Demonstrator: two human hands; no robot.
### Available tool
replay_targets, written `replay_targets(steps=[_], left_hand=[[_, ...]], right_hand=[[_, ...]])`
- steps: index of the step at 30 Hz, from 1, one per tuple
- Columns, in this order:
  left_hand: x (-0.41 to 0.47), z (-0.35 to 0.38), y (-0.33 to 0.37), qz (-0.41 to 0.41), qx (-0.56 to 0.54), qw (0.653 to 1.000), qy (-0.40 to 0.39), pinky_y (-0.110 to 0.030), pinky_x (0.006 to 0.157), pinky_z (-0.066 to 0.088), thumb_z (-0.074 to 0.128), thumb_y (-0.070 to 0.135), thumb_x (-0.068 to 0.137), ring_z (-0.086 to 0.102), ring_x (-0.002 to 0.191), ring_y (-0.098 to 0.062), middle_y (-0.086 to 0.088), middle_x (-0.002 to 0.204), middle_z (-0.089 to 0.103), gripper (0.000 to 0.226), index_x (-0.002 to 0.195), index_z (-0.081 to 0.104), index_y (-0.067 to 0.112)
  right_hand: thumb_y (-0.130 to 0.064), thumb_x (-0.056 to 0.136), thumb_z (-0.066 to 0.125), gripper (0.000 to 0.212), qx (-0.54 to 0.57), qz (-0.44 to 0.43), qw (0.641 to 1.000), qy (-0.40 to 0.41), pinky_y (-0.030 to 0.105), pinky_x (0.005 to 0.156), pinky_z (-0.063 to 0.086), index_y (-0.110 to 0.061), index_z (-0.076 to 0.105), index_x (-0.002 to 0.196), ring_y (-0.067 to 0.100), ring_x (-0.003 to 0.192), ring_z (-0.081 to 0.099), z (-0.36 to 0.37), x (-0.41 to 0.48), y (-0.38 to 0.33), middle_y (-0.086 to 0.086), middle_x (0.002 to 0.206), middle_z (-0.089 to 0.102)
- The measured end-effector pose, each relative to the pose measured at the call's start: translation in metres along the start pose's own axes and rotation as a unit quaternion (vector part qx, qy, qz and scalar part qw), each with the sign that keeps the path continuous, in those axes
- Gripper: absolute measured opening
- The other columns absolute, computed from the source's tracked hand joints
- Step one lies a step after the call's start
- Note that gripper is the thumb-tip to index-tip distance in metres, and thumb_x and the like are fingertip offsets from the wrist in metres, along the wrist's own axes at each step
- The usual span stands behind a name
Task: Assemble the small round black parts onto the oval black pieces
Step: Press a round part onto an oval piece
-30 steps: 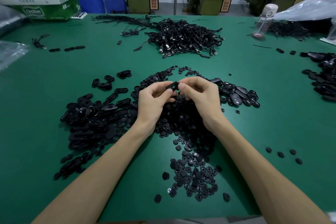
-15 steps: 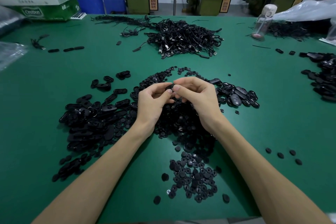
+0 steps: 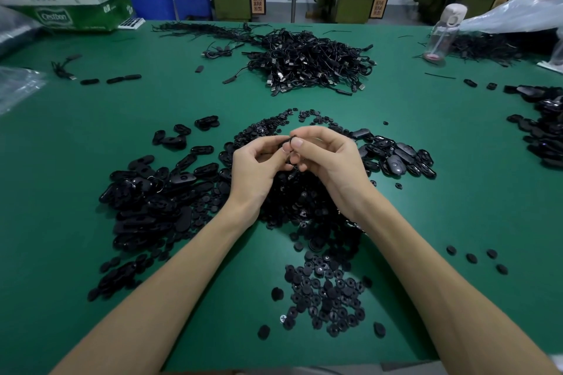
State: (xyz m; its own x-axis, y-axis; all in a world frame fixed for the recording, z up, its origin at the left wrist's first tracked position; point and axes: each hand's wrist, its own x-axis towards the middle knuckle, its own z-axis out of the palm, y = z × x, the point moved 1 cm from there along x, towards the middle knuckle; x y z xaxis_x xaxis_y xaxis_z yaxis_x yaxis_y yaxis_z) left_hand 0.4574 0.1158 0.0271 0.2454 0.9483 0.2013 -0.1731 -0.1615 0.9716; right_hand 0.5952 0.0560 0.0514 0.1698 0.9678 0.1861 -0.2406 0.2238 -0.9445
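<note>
Cardboard box [image 3: 70, 3], green and white, sits at the far left edge of the green table [image 3: 91, 137]. Nearer the person, left of the hands, lies a loose heap of oval pieces [image 3: 146, 207]: flat, matte black, with rounded ends, many stacked over one another. The left hand [image 3: 256, 167] is raised over the middle of the table with its thumb and forefinger curled in, pinching a small black piece [image 3: 289, 142] at the fingertips. That piece is held just above the heaps, between the two hands, and is mostly hidden by the fingers, so I cannot tell whether it is oval or round. The right hand [image 3: 329, 161] meets it from the other side, its thumb and curled fingers gripping the same piece. Below and between the forearms spreads a heap of round parts [image 3: 323, 292], small black discs, some with a raised centre. Behind the hands, further back on the table, lies a tangle of black cables [image 3: 304, 61]. Just right of the right hand lies a smaller group of glossier ovals [image 3: 399, 158]. Four loose discs [image 3: 471, 258] lie apart near the right forearm, and a clear bottle [image 3: 441, 36] stands at the far right corner.
</note>
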Motion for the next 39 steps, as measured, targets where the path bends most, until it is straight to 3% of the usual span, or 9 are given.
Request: replay_targets(steps=[9,13,18,24,31,34,39], left_hand=[[0.0012,0.0002,-0.0016,-0.003,0.004,1.000,0.004,-0.024,0.073,0.059,0.073,0.003,0.094,0.075,0.082,-0.015,-0.005,0.093,0.079,0.017,0.110,0.076,0.007],[0.0009,0.0001,-0.0017,0.003,0.012,1.000,0.004,-0.025,0.074,0.060,0.069,-0.002,0.095,0.077,0.086,-0.015,-0.005,0.098,0.079,0.020,0.113,0.075,0.005],[-0.0006,0.0008,-0.0004,0.008,0.018,1.000,0.005,-0.025,0.074,0.061,0.070,-0.001,0.095,0.078,0.089,-0.017,-0.005,0.099,0.079,0.020,0.113,0.075,0.004],[-0.0006,0.0016,-0.0003,0.020,0.042,0.999,0.003,-0.025,0.075,0.061,0.070,-0.002,0.094,0.076,0.091,-0.017,-0.005,0.102,0.078,0.021,0.110,0.077,0.009],[-0.0013,0.0020,-0.0004,0.044,0.085,0.995,-0.018,-0.030,0.077,0.063,0.072,-0.001,0.093,0.076,0.084,-0.020,-0.001,0.095,0.080,0.022,0.111,0.078,0.010],[-0.0020,0.0018,0.0007,0.042,0.074,0.996,-0.024,-0.026,0.075,0.061,0.073,-0.001,0.092,0.077,0.085,-0.018,-0.001,0.095,0.080,0.022,0.111,0.078,0.008],[-0.0026,0.0019,0.0012,0.033,0.050,0.998,-0.028,-0.031,0.078,0.063,0.072,-0.003,0.092,0.077,0.091,-0.020,-0.005,0.098,0.080,0.021,0.111,0.077,0.005]], right_hand=[[-0.005,0.093,0.072,0.014,-0.023,-0.017,1.000,0.009,0.024,0.069,0.052,-0.014,0.079,0.101,0.015,0.075,0.066,0.0007,0.0006,-0.0004,0.010,0.090,0.076],[-0.003,0.094,0.068,0.017,-0.104,-0.043,0.992,0.053,0.021,0.066,0.050,-0.011,0.080,0.104,0.012,0.073,0.064,-0.0012,0.0009,-0.0009,0.002,0.081,0.074],[-0.006,0.092,0.073,0.017,-0.295,-0.096,0.943,0.125,0.022,0.075,0.054,-0.012,0.074,0.107,0.008,0.077,0.068,-0.0019,0.0000,-0.0010,-0.007,0.084,0.074],[-0.010,0.092,0.073,0.007,-0.402,-0.118,0.898,0.135,0.010,0.073,0.047,-0.014,0.077,0.097,0.005,0.079,0.066,0.0002,-0.0009,0.0000,-0.008,0.088,0.075],[-0.008,0.092,0.073,0.007,-0.463,-0.166,0.860,0.134,0.012,0.074,0.048,-0.013,0.077,0.096,0.008,0.078,0.064,0.0032,-0.0030,0.0030,-0.001,0.091,0.072],[-0.009,0.092,0.073,0.006,-0.451,-0.157,0.867,0.142,0.016,0.072,0.050,-0.014,0.074,0.096,0.007,0.078,0.064,0.0021,-0.0024,0.0037,-0.003,0.089,0.072],[-0.009,0.091,0.073,0.005,-0.453,-0.161,0.866,0.139,0.016,0.073,0.048,-0.013,0.075,0.093,0.006,0.078,0.062,0.0015,-0.0026,0.0024,-0.001,0.088,0.071]])
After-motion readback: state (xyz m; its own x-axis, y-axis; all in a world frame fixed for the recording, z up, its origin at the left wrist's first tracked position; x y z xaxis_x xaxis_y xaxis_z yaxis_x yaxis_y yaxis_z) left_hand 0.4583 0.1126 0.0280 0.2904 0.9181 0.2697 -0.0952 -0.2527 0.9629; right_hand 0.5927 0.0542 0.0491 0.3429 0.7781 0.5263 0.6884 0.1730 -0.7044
